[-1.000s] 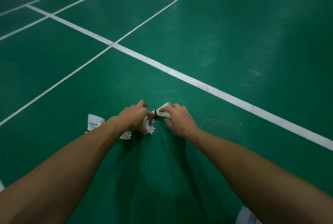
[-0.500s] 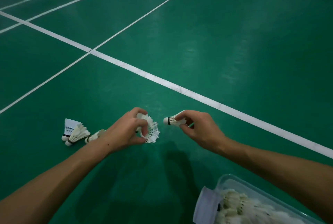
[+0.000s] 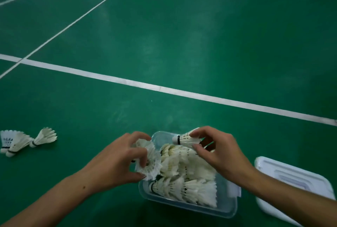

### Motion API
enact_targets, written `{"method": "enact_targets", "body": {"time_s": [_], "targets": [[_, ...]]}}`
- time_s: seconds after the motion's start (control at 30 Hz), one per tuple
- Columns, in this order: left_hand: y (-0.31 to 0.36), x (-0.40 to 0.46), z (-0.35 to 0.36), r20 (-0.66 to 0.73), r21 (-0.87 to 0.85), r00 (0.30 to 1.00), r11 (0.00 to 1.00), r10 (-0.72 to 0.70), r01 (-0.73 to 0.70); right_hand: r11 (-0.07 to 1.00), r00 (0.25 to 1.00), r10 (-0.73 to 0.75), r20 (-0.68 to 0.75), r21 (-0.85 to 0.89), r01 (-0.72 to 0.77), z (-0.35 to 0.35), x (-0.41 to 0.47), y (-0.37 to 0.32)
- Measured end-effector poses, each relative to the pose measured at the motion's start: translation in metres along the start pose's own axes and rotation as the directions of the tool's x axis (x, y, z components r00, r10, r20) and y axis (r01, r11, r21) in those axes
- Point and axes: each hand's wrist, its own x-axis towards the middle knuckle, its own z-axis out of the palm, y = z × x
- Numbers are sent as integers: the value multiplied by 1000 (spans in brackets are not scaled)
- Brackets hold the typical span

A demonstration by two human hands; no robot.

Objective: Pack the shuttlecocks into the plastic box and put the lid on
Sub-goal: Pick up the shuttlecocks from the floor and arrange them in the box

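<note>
Box: one clear plastic box (image 3: 226,208) sits on the green floor (image 3: 218,35) at the lower middle of the frame, uncovered.
Lid: one white lid (image 3: 291,186) lies flat on the floor at the lower right, just beside the box and apart from it.
Packed shuttlecocks: a heap of shuttlecocks (image 3: 189,177) fills the box; too crowded to count.
Loose shuttlecocks: three loose shuttlecocks (image 3: 27,140) lie together on the floor at the left edge.
Left hand: the left hand (image 3: 116,161) has its fingers curled round one feathered shuttlecock (image 3: 150,164) at the box's left rim, thumb underneath.
Right hand: the right hand (image 3: 217,152) pinches one corked shuttlecock (image 3: 186,139) by the feathers above the far end of the box, cork pointing left.
Lines: white court lines (image 3: 164,89) cross the floor behind.
</note>
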Motion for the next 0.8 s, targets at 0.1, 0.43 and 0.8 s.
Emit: {"method": "enact_targets", "body": {"time_s": [0.1,0.43,0.8], "targets": [[10,6,16,33,87,999,996,30,-33,999,998,52,-28,0,-52,1,-38,16],[21,25,30,97,200,994,978,48,-67,986,999,-40,33,-161,45,61,-52,32],[26,13,31,77,219,997,976,-2,-15,964,989,-17,147,-261,55,87,-33,28]]}}
